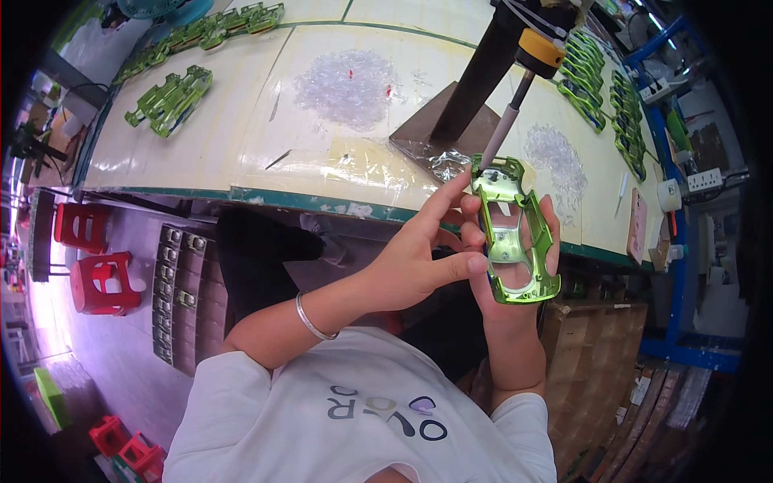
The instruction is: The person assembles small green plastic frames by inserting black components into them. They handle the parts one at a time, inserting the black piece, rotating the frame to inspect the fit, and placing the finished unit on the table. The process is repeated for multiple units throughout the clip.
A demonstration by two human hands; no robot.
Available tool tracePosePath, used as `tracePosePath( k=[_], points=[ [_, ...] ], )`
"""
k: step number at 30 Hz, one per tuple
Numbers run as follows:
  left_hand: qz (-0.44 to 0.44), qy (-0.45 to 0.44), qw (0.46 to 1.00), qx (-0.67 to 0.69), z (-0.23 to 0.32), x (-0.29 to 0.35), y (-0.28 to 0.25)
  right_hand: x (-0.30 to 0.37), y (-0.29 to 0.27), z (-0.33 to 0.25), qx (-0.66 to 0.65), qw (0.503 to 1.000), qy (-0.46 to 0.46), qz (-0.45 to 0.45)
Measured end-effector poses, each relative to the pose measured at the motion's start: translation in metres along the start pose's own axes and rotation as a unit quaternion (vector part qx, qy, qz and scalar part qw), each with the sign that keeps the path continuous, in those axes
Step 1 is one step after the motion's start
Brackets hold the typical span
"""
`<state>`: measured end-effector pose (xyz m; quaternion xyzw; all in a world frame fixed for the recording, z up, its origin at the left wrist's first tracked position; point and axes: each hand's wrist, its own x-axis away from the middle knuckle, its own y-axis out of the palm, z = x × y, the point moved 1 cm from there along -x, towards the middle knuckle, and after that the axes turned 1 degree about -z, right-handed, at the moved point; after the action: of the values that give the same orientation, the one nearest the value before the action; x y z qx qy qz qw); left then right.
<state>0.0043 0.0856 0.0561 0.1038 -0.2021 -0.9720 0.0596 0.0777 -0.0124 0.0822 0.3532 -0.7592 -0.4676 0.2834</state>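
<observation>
A shiny green toy car body shell (507,245), with window openings and a pale inner side facing up, is held over the table's front edge. My right hand (550,233) supports it from below and the right, fingers curled round its side. My left hand (427,249) grips its left edge with closed fingers, the index finger stretched toward the upper end. Right there, a grey-sleeved tool tip (501,137) comes down from a mounted tool with a yellow collar (539,53) and meets the shell's upper end. Whether anything small sits under the tip cannot be made out.
A dark metal stand (459,113) rises from the table (233,153). Heaps of small clear pieces (346,84) lie left and right of it. More green shells (169,101) stand at the left, back and right. A pink phone (637,225) lies near the right edge.
</observation>
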Motion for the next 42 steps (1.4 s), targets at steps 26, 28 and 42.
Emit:
tracePosePath(
  k=[26, 28, 42],
  points=[
    [0.024, 0.007, 0.993, -0.114, -0.007, 0.017, -0.006, -0.007, -0.015, 0.009, -0.098, 0.993, 0.069, -0.022],
    [0.026, 0.028, 0.988, -0.147, -0.004, 0.022, -0.006, -0.011, -0.015, 0.008, -0.143, 0.984, 0.101, -0.035],
    [-0.003, 0.048, 0.969, -0.242, 0.008, 0.026, -0.001, -0.016, -0.026, 0.000, -0.229, 0.954, 0.166, -0.098]
  ],
)
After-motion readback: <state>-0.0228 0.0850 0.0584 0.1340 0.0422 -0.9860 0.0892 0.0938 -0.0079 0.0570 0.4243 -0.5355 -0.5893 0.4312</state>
